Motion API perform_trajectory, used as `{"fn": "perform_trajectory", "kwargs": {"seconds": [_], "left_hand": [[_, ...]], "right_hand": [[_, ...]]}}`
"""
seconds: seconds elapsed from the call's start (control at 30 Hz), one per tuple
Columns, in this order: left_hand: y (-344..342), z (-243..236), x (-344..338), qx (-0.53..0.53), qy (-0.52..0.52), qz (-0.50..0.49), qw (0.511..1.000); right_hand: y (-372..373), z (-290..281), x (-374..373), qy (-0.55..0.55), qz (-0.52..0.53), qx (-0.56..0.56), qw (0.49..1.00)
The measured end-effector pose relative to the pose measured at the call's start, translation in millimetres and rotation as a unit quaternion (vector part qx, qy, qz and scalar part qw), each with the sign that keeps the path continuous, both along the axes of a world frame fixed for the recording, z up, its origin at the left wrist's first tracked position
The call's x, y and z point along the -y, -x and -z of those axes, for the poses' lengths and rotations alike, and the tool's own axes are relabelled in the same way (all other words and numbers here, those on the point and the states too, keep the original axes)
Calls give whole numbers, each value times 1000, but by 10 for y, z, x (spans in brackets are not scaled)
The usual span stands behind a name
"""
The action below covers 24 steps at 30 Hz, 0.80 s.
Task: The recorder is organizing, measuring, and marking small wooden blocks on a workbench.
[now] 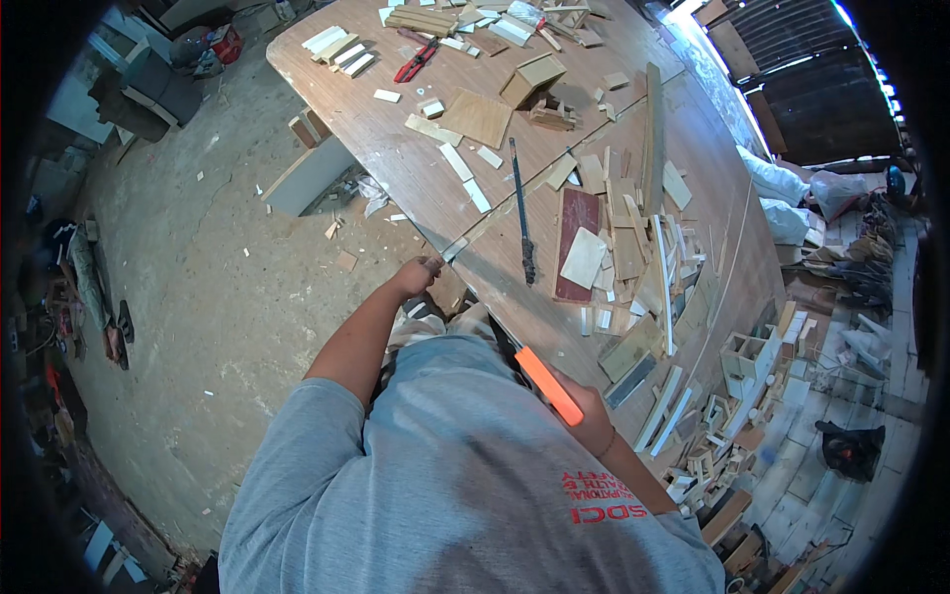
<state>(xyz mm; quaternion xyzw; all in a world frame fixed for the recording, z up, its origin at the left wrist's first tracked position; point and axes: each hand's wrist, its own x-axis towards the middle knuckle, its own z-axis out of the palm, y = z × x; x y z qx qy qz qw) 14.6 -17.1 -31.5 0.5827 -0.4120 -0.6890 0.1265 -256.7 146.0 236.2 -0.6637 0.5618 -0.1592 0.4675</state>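
Note:
My left hand (421, 275) is at the table's near edge, its fingers closed on a small pale wood piece (453, 249) that lies over the edge. Close to my shirt, my right hand (591, 416) is closed round an orange-handled tool (549, 384). A thin dark shaft or blade runs from that handle toward the table edge, and its far end is hard to make out. On the wooden table (396, 148), beyond my hands, lies a long dark bar (520, 203) with a ragged lower end.
Wood offcuts and white strips (668, 287) crowd the table's right side. Red-handled pliers (416, 61), a plywood sheet (477, 117) and a small wooden box (532, 77) lie farther back. A grey board (309, 176) stands beside the table. Scrap wood (727, 505) is piled at right.

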Motion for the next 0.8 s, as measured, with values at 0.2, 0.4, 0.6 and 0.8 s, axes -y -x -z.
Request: {"fn": "perform_trajectory", "kwargs": {"seconds": [0.2,0.4,0.6,0.8], "left_hand": [[-33,35,-10,-22,3,-1,1000],[-41,78,-10,-44,-24,-11,999],[-16,-39,-8,-70,-44,-21,996],[-151,-20,-89,-115,-54,-7,992]], "right_hand": [[63,-33,-54,40,12,49,998],[-587,459,792,21,44,180,982],[-857,752,1546,44,0,182,982],[-291,533,1148,21,-31,94,995]]}}
